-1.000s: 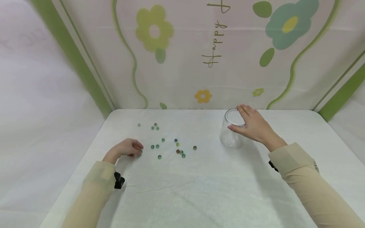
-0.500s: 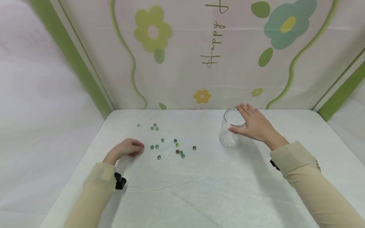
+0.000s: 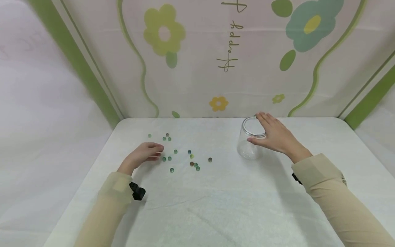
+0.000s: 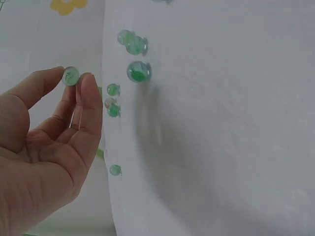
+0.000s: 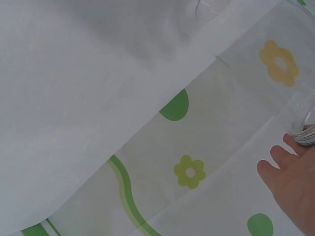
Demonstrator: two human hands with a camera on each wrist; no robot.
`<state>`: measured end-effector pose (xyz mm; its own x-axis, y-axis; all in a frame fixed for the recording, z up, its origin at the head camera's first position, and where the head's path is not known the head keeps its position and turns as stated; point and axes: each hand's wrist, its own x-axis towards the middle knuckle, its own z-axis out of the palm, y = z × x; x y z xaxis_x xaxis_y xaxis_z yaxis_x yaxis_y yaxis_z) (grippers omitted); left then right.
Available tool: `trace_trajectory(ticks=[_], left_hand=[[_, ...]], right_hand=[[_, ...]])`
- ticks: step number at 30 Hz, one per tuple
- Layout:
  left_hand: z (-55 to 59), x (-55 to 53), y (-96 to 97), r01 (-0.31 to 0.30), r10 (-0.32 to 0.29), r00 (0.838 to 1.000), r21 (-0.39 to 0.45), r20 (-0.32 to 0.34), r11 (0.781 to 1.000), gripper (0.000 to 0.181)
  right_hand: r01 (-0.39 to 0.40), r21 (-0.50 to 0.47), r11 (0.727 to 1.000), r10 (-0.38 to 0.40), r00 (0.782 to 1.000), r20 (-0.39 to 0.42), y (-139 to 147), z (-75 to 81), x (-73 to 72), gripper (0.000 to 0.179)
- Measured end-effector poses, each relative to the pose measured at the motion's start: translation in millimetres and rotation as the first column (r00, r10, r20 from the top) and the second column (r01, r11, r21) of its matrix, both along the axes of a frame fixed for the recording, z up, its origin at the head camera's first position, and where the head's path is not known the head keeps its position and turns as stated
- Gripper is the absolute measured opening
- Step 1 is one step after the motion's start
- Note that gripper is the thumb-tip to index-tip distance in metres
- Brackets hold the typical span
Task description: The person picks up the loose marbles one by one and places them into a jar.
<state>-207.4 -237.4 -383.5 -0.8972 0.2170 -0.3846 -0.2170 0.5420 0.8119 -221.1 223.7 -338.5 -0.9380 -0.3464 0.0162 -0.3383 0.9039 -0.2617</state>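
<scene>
My left hand [image 3: 143, 156] is raised over the left side of the table. In the left wrist view it pinches a clear green-swirled marble [image 4: 71, 76] between thumb and fingertips. Below and beside it, several loose marbles lie scattered, among them a green one [image 3: 171, 170], a blue one [image 3: 189, 151] and a brown one [image 3: 192, 164]. At the right, my right hand [image 3: 277, 137] holds a clear glass jar [image 3: 247, 149] by its rim, thumb at the near side and fingers at the far side. The jar stands upright, its round mouth facing up, with no marbles visible inside.
A white cloth covers the table [image 3: 197, 212]. Behind it hangs a flower-printed curtain [image 3: 197, 75], meeting the table's back edge close behind the jar. One dark marble [image 3: 210, 160] lies apart, between the other marbles and the jar.
My left hand has picked up the marble at the left, lifted it and moved a little right and away from me. The right hand and jar have stayed in place.
</scene>
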Motion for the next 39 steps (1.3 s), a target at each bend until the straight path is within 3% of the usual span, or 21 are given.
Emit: trace_trajectory(ticks=[8, 15, 18, 23, 31, 35, 39], left_hand=[[7.9, -8.5, 26.5, -0.066, 0.064, 0.998, 0.157, 0.019, 0.985, 0.056], [16.3, -12.7, 58.6, -0.119, 0.113, 0.993, 0.265, 0.038, 0.957, 0.05], [22.0, -14.7, 74.8, -0.157, 0.143, 0.988, 0.318, 0.065, 0.935, 0.048], [30.9, -19.1, 104.8, -0.216, 0.178, 0.976, 0.427, 0.126, 0.878, 0.044], [44.7, -19.8, 156.7, -0.248, 0.171, 0.967, 0.552, 0.188, 0.796, 0.039], [48.7, -16.9, 178.5, -0.241, 0.147, 0.968, 0.587, 0.204, 0.773, 0.038], [51.8, -14.6, 196.6, -0.227, 0.132, 0.971, 0.604, 0.198, 0.764, 0.037]], right_hand=[[0.005, -0.009, 1.0, -0.005, 1.0, 0.003, -1, 0.5, 0.3, 0.1], [0.014, -0.014, 1.0, -0.014, 1.0, 0.008, 0, -1.2, -0.1, 0.1], [0.017, -0.018, 1.0, -0.017, 1.0, 0.009, 1, -2.0, -0.1, 0.1], [0.024, -0.027, 0.999, -0.023, 1.0, 0.015, 2, -2.4, 0.7, 0.1], [0.024, -0.03, 0.999, -0.023, 0.999, 0.023, 2, 0.0, 2.0, 0.101], [0.006, -0.021, 1.0, -0.006, 1.0, 0.016, 2, 1.0, 1.7, 0.101], [-0.014, -0.004, 1.0, 0.014, 1.0, -0.002, 1, 0.8, 0.8, 0.1]])
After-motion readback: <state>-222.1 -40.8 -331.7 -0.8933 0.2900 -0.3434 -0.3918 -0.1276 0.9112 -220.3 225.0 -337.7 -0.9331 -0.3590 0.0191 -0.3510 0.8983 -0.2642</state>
